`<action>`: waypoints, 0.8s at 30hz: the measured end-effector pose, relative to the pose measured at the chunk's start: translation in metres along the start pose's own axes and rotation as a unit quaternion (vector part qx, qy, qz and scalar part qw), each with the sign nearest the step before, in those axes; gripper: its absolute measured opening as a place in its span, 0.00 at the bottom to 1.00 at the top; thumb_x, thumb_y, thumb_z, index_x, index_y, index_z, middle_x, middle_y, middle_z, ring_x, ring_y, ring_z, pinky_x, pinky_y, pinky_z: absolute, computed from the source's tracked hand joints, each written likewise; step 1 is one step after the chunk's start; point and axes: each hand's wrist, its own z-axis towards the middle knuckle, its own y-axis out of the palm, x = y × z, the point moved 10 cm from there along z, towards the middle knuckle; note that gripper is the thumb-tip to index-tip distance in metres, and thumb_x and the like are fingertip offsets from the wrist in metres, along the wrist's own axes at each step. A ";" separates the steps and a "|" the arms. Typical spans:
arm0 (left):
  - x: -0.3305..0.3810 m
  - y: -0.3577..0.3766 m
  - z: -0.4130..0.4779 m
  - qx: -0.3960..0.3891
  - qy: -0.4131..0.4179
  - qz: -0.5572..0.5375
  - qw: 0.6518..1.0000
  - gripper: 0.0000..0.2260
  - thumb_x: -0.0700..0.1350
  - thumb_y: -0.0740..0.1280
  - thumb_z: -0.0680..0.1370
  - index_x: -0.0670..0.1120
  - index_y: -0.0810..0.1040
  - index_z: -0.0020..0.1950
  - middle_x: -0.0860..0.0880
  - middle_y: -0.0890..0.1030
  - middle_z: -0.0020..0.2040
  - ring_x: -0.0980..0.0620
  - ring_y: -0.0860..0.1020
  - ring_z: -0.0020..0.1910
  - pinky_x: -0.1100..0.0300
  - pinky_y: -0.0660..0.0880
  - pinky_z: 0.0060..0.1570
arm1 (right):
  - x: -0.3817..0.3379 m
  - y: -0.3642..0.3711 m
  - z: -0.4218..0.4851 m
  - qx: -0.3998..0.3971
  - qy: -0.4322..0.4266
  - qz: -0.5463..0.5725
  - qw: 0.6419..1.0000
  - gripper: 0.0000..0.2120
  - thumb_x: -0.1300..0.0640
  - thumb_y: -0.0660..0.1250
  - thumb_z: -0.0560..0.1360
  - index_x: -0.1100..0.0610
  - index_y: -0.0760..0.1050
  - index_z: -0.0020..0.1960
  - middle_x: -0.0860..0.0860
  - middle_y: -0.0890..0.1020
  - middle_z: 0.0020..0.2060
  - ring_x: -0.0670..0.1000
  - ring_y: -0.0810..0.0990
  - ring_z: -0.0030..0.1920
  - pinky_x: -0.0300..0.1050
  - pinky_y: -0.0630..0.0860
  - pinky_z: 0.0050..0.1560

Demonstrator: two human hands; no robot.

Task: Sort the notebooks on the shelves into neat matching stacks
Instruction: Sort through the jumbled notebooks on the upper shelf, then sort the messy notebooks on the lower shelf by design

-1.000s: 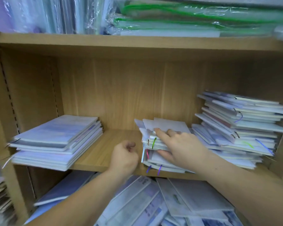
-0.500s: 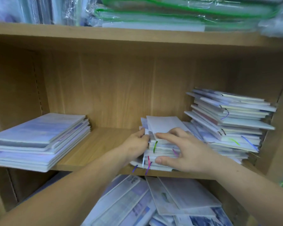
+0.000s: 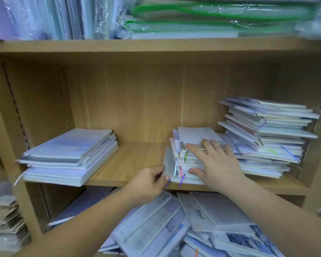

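paper stack [image 3: 190, 161] under spread right hand [image 3: 218, 165]

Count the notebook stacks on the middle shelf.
3. A left stack at the left end, a small middle stack under the right hand, with the left hand pinching its leftmost notebook, and a tall untidy right stack at the right end.
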 end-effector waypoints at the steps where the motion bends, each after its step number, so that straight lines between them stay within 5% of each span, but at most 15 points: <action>1: 0.004 0.001 -0.002 -0.004 0.011 0.023 1.000 0.16 0.55 0.62 0.80 0.44 0.68 0.41 0.49 0.71 0.38 0.50 0.71 0.38 0.49 0.72 0.44 | -0.003 -0.002 -0.004 -0.002 0.000 0.006 1.000 0.38 0.28 0.57 0.77 0.37 0.48 0.81 0.53 0.59 0.81 0.58 0.54 0.81 0.64 0.54 0.77; 7: 0.011 0.005 -0.005 0.007 0.043 -0.011 0.999 0.15 0.50 0.67 0.81 0.43 0.70 0.39 0.49 0.69 0.36 0.55 0.70 0.39 0.61 0.68 0.44 | 0.012 -0.006 -0.021 0.024 -0.040 0.032 0.998 0.41 0.31 0.69 0.72 0.40 0.60 0.80 0.47 0.63 0.80 0.53 0.61 0.80 0.62 0.60 0.77; 11: 0.001 0.011 -0.005 -0.014 0.038 -0.009 0.999 0.11 0.49 0.67 0.82 0.43 0.81 0.59 0.48 0.80 0.53 0.58 0.72 0.59 0.77 0.62 0.58 | 0.023 -0.003 -0.018 0.058 -0.048 0.083 0.994 0.41 0.35 0.75 0.68 0.43 0.68 0.77 0.48 0.71 0.76 0.55 0.69 0.75 0.62 0.68 0.72; 16: -0.012 0.018 -0.003 -0.011 0.022 0.025 0.999 0.24 0.58 0.64 0.80 0.49 0.76 0.73 0.54 0.76 0.71 0.54 0.65 0.75 0.60 0.61 0.75 | 0.020 0.009 -0.017 0.017 -0.013 0.078 0.997 0.42 0.34 0.67 0.71 0.39 0.55 0.81 0.44 0.56 0.82 0.51 0.52 0.82 0.63 0.53 0.79; 19: 0.000 0.018 -0.004 -0.030 0.031 0.051 0.998 0.24 0.54 0.66 0.82 0.47 0.71 0.77 0.52 0.71 0.76 0.50 0.62 0.77 0.64 0.57 0.75 | 0.007 0.006 -0.019 -0.003 0.029 0.056 0.998 0.42 0.33 0.65 0.74 0.43 0.54 0.82 0.49 0.54 0.82 0.54 0.49 0.82 0.64 0.48 0.79; 22: 0.012 0.013 -0.020 0.004 0.037 0.016 0.999 0.26 0.47 0.70 0.81 0.45 0.69 0.78 0.54 0.71 0.72 0.53 0.62 0.77 0.72 0.53 0.70 | -0.028 -0.018 -0.039 0.090 0.019 0.055 0.994 0.29 0.39 0.61 0.75 0.52 0.74 0.71 0.56 0.74 0.71 0.59 0.67 0.76 0.65 0.63 0.74; 24: 0.012 0.004 -0.054 0.091 0.052 -0.042 0.994 0.21 0.45 0.70 0.80 0.47 0.76 0.73 0.58 0.73 0.69 0.59 0.67 0.74 0.74 0.58 0.69 | -0.057 -0.031 -0.065 0.178 -0.020 0.127 0.976 0.22 0.41 0.60 0.74 0.52 0.80 0.60 0.50 0.82 0.57 0.55 0.78 0.64 0.57 0.73 0.66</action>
